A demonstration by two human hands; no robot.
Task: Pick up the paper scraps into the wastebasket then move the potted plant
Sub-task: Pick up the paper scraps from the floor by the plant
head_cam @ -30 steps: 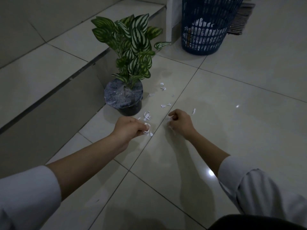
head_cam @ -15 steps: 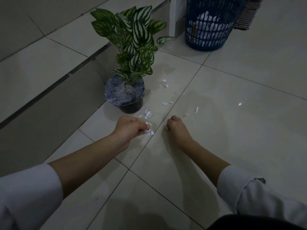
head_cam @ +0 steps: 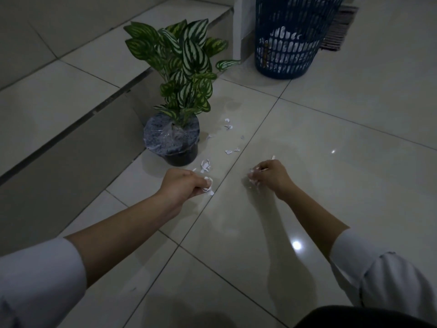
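Several white paper scraps (head_cam: 229, 151) lie scattered on the tiled floor to the right of the potted plant (head_cam: 176, 136), a striped-leaf plant in a dark pot with plastic film over the soil. My left hand (head_cam: 183, 184) rests low on the floor just in front of the pot, closed on a few scraps that show at its fingertips. My right hand (head_cam: 269, 175) is to the right, also down at the floor, fist closed around scraps. The blue slatted wastebasket (head_cam: 287, 41) stands at the far top right with white paper inside.
A raised tiled step (head_cam: 71, 95) runs along the left, right behind the pot. A white post (head_cam: 243, 22) stands beside the wastebasket and a dark mat (head_cam: 338, 29) lies behind it. Glossy floor tiles stretch out to the right.
My right hand slid right along the floor toward a scrap there, with gathered scraps showing in it. My left hand has stayed put, still closed on its scraps.
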